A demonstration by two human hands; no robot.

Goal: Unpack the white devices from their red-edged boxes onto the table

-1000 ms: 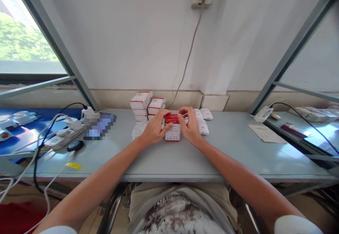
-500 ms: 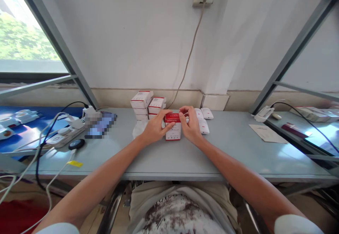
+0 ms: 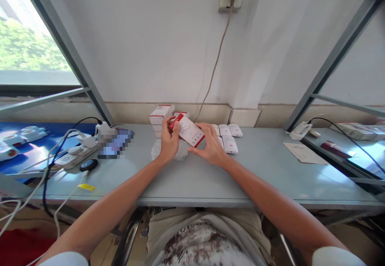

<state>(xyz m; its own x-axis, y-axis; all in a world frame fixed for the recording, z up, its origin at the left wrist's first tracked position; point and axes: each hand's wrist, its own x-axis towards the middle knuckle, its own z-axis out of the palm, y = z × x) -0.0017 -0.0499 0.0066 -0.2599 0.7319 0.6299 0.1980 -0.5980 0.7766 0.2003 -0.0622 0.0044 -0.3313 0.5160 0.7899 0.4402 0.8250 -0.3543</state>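
Note:
A white box with red edges (image 3: 189, 131) is tilted above the desk between my hands. My left hand (image 3: 170, 137) grips its upper left end, thumb on the printed face. Beside the lower right end is my right hand (image 3: 209, 143), its thumb and fingers spread apart; whether they touch the box is hard to tell. Behind my left hand stand stacked white and red boxes (image 3: 161, 111). Several white rounded devices (image 3: 229, 145) lie just right of my right hand. Clear crumpled plastic (image 3: 179, 152) rests below the box.
On the left of the grey desk (image 3: 264, 181) are a phone (image 3: 116, 143), a power strip (image 3: 75, 155), a round black object (image 3: 88, 165) and loose cables. A paper sheet (image 3: 304, 153) lies at right. Metal frame posts rise on both sides.
The box has gone from upright to tilted and risen up and left with my left hand. My right hand has opened wider, and more of the plastic and white devices shows.

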